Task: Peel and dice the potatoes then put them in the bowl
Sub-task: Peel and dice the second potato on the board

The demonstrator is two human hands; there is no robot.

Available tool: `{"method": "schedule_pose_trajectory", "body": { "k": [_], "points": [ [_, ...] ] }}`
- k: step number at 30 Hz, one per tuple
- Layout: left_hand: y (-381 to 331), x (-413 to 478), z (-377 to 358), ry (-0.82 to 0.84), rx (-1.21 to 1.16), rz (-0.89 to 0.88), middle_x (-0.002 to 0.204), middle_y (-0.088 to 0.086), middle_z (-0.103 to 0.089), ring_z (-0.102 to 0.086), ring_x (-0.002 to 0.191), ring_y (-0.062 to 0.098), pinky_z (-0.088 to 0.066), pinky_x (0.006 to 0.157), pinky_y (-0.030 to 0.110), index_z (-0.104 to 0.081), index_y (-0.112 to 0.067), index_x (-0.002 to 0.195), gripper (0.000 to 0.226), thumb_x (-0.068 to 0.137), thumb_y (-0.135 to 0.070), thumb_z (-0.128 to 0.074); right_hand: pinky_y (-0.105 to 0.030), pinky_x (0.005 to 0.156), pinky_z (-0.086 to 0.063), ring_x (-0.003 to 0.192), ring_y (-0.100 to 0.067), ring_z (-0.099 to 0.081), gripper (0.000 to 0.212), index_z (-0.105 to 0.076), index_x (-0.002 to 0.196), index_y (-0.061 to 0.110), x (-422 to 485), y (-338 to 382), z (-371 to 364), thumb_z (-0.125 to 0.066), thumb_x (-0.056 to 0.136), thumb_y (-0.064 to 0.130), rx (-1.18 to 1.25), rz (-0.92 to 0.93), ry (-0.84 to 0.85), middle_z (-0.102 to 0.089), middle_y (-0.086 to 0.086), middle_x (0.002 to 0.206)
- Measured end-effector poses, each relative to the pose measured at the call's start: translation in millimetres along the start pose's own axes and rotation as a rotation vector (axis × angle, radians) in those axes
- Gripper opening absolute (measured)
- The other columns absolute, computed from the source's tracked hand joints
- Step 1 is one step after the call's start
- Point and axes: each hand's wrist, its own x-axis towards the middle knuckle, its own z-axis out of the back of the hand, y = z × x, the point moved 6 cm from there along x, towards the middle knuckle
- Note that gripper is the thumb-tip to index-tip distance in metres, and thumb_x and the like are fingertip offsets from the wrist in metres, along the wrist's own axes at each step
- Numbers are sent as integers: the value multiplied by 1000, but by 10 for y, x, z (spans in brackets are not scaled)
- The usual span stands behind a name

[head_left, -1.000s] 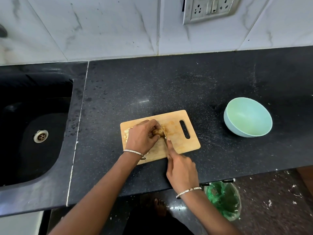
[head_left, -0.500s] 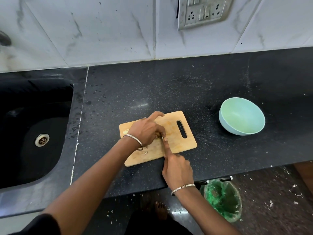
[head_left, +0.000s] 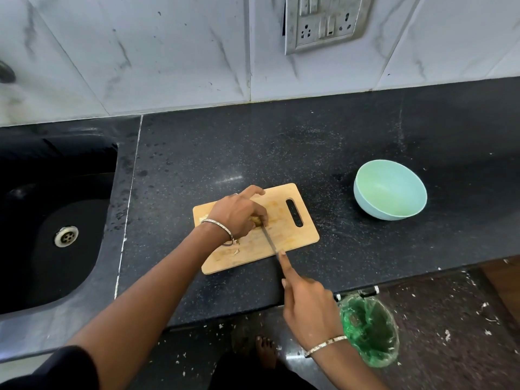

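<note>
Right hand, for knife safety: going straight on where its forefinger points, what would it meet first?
Probably the potato piece, gripped by the left hand on the cutting board; the right hand aims its knife there.

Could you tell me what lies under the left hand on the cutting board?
A potato piece peeks out, met by the knife; the left hand covers the rest.

Left hand (head_left: pixel 237 213) curled down; right hand (head_left: pixel 309 308) gripping, forefinger extended.
</note>
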Motion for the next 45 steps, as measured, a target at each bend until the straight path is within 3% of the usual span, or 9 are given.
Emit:
{"method": "schedule_pose_trajectory", "body": {
  "k": [4,7,11,17,24,32,38,45],
  "points": [
    [69,-63,-33,-53,-148,35,133,-11,-40,-60,92,15,-50,69,29,-54,-44,120,52,79,-22,-75,-32,58,-47,58,-15,-52,66,-7,154,47,10,-8,169,-41,101,29,55,34,-81,-47,7,64],
    [154,-160,-90,-131,-363,153,126,-5,-49,-60,95,14,-55,78,35,-42,-35,127,70,71,-20,-83,-31,60,-44,58,-14,-48,68,-4,154,49,157,43,205,-41,101,28,57,39,-119,-50,7,67],
    [191,-275,-187,-296,-476,307,108,-4,-60,-61,90,15,-55,78,38,-52,-23,111,57,66,-28,-87,-39,68,-50,73,-23,-62,67,-3,154,49,337,173,136,-39,102,29,46,52,-102,-58,2,78],
    [171,-332,-284,-437,-494,335,87,-6,-65,-63,80,13,-56,73,38,-61,-20,93,31,71,-20,-82,-42,73,-51,81,-27,-64,66,-2,154,49,403,258,29,-39,102,28,17,53,-58,-62,-1,86],
    [164,-330,-296,-459,-441,281,83,-5,-65,-62,73,15,-55,66,37,-60,-19,86,21,75,-20,-78,-41,71,-51,83,-30,-65,72,7,153,48,416,315,12,-39,103,25,-33,35,-40,-61,-4,92],
    [166,-328,-314,-466,-442,284,81,-4,-69,-65,74,19,-56,65,38,-61,-20,83,15,76,-19,-74,-37,65,-43,85,-31,-64,74,1,155,45,622,440,-13,-43,100,21,-55,3,-44,-53,-2,87],
    [201,-324,-326,-469,-482,296,81,-9,-72,-67,74,13,-57,66,35,-65,-22,82,16,74,-20,-79,-40,72,-49,87,-31,-64,76,8,153,48,461,336,-36,-42,101,20,-60,-2,-8,-61,-5,96],
    [234,-305,-341,-463,-510,305,78,-7,-71,-67,73,14,-58,68,35,-66,-20,84,17,74,-17,-79,-38,69,-47,84,-30,-64,76,-2,156,42,702,392,-112,-44,98,17,-22,-15,-3,-52,-2,80]
  ]
}}
